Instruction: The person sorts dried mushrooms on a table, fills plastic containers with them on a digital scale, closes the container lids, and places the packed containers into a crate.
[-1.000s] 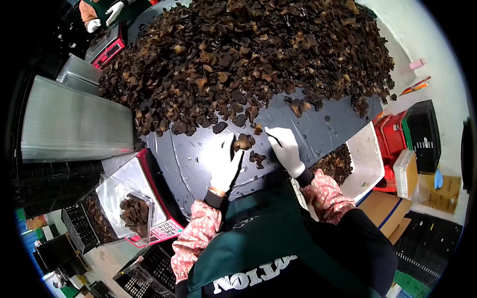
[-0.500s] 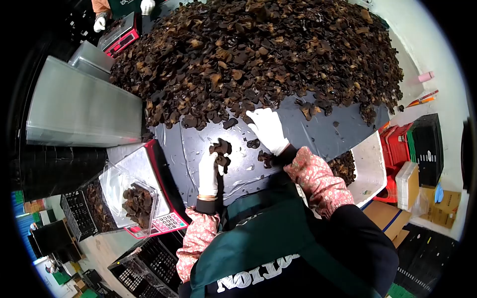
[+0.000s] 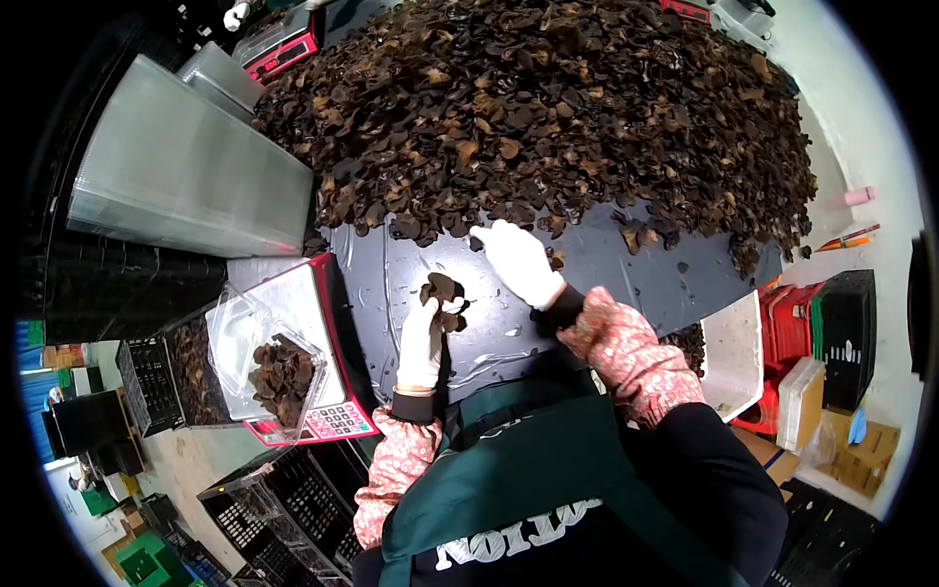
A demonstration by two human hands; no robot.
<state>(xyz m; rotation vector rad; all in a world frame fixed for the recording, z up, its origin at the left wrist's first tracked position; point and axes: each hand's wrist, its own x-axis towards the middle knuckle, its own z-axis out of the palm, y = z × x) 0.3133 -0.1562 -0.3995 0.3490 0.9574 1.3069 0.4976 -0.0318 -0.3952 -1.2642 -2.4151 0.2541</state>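
In white gloves, both my hands are over a grey plastic-covered table [image 3: 377,264]. My left hand [image 3: 421,344] is closed around a few dark brown wood ear mushrooms [image 3: 442,288], which stick out above its fingers. Further right, my right hand [image 3: 518,262] reaches to the near edge of a big heap of wood ears [image 3: 548,117]. Its fingertips are pinched together at a small dark wood ear [image 3: 476,244]. To the left, a clear plastic box [image 3: 240,338] holding wood ears [image 3: 283,378] rests on a red-rimmed scale [image 3: 328,323].
Stacked clear plastic boxes [image 3: 191,161] stand at the left, behind the scale. A white bin [image 3: 738,357] with wood ears is at my right, beside red [image 3: 787,328] and black crates [image 3: 846,323]. Another scale [image 3: 284,47] and a person's gloved hand [image 3: 236,16] are at the far left.
My view has shifted, so the heap and scale sit further right. Relative to the table, my right hand has moved left along the heap's edge. Loose pieces between my hands no longer show.
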